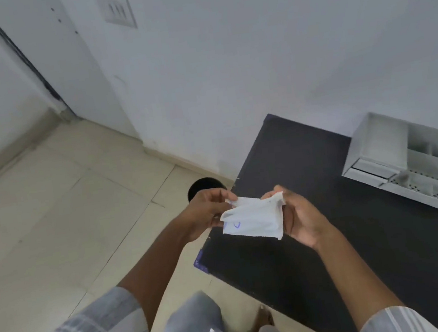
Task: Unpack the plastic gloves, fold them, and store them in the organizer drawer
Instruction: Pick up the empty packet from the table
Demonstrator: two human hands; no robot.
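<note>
A small white glove packet (253, 221) with a blue mark hangs in the air over the left edge of the black table (360, 245). My left hand (207, 211) pinches its upper left corner. My right hand (298, 216) grips its upper right corner, thumb on top. The packet is stretched between both hands and looks crumpled along its top. The white organizer (410, 161) stands at the table's far right against the wall, with open top compartments and a drawer partly pulled out at its front.
A round black object (205, 186) sits on the tiled floor (68, 225) by the table's far left corner, partly behind my left hand. A white wall with a switch plate (117, 11) rises behind. My knees and one bare foot (263, 323) show at the bottom.
</note>
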